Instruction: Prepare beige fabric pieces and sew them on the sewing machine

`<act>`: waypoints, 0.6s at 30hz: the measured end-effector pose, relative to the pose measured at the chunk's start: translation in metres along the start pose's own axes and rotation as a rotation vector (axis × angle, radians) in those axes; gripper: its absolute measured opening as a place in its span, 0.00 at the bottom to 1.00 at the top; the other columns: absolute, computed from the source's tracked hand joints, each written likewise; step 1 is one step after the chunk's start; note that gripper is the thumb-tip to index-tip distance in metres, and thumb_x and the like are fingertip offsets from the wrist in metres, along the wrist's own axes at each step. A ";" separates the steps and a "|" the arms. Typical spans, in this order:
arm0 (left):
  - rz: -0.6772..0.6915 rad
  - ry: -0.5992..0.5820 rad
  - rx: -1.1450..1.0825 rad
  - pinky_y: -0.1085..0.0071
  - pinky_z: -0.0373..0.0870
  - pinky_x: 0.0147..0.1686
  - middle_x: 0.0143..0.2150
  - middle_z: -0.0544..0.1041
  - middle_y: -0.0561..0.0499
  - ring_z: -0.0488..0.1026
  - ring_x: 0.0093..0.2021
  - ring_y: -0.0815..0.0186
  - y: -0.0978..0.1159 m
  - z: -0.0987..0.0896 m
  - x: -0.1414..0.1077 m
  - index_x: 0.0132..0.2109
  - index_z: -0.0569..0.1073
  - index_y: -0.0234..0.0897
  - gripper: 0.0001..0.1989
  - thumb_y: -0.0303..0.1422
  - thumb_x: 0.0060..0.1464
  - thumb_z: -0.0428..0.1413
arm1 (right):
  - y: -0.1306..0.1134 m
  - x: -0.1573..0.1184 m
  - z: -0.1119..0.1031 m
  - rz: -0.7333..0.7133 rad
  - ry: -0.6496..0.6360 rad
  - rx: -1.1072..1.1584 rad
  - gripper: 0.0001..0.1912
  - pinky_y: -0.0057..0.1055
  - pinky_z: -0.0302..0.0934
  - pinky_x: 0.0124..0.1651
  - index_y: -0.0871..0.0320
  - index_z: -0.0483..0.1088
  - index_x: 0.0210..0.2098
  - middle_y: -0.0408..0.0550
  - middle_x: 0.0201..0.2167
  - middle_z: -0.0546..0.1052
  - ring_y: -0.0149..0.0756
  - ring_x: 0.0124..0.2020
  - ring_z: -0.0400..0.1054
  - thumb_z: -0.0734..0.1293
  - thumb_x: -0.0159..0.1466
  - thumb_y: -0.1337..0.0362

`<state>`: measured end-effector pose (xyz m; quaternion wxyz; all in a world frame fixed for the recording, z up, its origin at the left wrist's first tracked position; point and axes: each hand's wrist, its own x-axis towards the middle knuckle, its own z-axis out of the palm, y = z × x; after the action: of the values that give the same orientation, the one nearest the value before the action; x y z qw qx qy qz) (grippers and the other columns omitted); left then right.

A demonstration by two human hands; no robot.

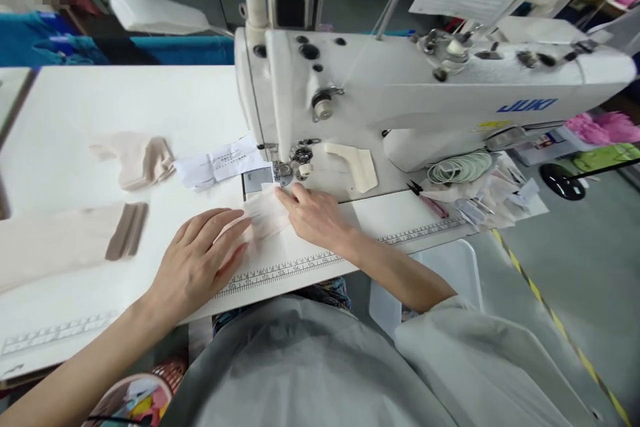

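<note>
White paper beside pale cloth.

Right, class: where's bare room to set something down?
Tabletop beyond the beige cloth, left of the machine; less between long strip and near edge. Crowded: by the presser foot, with left hand and right hand; at right, with cord coil, snips and scraps.

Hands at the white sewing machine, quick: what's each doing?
Left hand: open, fingers spread at the thin pale pink fabric.
Right hand: index finger extended to the fabric's far edge; any pinch can't be told.
</note>
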<state>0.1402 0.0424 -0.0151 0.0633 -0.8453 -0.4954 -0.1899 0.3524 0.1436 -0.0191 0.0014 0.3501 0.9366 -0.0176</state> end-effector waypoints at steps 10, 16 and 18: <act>0.161 -0.108 -0.410 0.56 0.71 0.52 0.54 0.73 0.39 0.69 0.54 0.54 0.059 0.013 0.082 0.57 0.66 0.30 0.16 0.29 0.64 0.48 | 0.150 -0.051 -0.027 0.026 0.273 0.327 0.08 0.37 0.61 0.48 0.59 0.70 0.44 0.50 0.39 0.74 0.41 0.42 0.68 0.65 0.65 0.65; 0.066 -0.170 -0.369 0.54 0.68 0.56 0.60 0.69 0.37 0.65 0.60 0.51 0.071 0.074 0.156 0.59 0.65 0.28 0.20 0.28 0.60 0.49 | 0.176 -0.052 -0.017 -0.016 0.141 0.316 0.04 0.31 0.61 0.38 0.57 0.71 0.37 0.48 0.38 0.73 0.38 0.37 0.69 0.67 0.63 0.63; 0.023 -0.175 -0.314 0.53 0.67 0.58 0.62 0.67 0.37 0.63 0.62 0.51 0.071 0.090 0.171 0.61 0.63 0.30 0.22 0.28 0.60 0.49 | 0.175 -0.048 -0.016 -0.019 0.157 0.262 0.05 0.30 0.59 0.36 0.57 0.72 0.35 0.48 0.37 0.74 0.38 0.36 0.69 0.65 0.65 0.65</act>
<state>0.2994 0.1723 -0.0261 -0.1108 -0.8636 -0.4537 -0.1901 0.5037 0.2442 -0.0080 -0.1178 0.3386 0.9268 -0.1124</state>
